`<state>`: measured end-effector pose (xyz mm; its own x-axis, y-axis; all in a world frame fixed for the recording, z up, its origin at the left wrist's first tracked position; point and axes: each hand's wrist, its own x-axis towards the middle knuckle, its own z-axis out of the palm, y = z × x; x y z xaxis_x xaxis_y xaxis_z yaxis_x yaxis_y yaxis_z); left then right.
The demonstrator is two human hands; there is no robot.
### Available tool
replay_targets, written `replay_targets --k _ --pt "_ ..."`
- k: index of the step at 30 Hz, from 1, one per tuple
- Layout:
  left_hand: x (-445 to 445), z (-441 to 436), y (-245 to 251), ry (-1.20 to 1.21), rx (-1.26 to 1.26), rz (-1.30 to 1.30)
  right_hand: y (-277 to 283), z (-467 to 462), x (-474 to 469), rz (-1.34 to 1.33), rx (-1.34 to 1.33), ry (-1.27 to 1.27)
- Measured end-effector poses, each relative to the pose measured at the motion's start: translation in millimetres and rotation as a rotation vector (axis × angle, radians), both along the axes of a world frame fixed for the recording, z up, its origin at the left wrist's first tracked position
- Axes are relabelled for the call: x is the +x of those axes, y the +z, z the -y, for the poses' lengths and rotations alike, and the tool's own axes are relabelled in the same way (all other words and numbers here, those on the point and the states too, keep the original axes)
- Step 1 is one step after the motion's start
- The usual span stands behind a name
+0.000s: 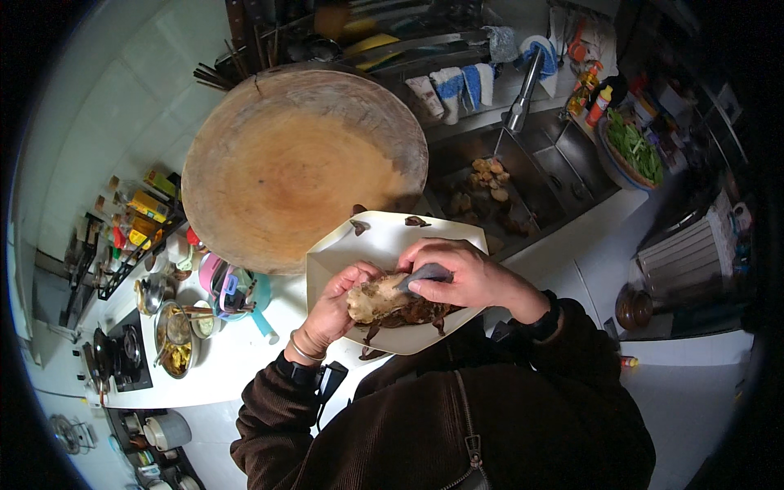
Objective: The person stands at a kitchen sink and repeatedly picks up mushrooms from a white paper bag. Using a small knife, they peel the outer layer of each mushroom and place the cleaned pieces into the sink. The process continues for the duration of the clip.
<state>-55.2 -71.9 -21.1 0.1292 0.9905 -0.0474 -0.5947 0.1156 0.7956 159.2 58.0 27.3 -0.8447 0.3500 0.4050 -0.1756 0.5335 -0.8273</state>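
My left hand (331,309) grips the left end of a pale, knobbly root-like piece of food (376,301) whose lower side is dark. In my right hand (462,275) is a small grey tool (430,274), pressed against the piece's upper right; its exact kind is unclear. Both hands are over a cream-coloured tray (334,251). Dark brown scraps (418,221) lie on the tray's rim and floor, and more dark peelings hang beneath the piece.
A large round wooden chopping block (294,165) stands beyond the tray. Right of it, a steel sink (563,153) holds pale chunks (490,174) under a faucet (520,104). Left are a teal pot (260,294), a metal bowl of yellow food (177,358) and a stove (131,352).
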Motion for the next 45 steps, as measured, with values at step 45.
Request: replay_targets --k 45 --pt "8 -3 4 0.029 0.024 -0.473 15 20 -11 0.064 0.123 -0.089"
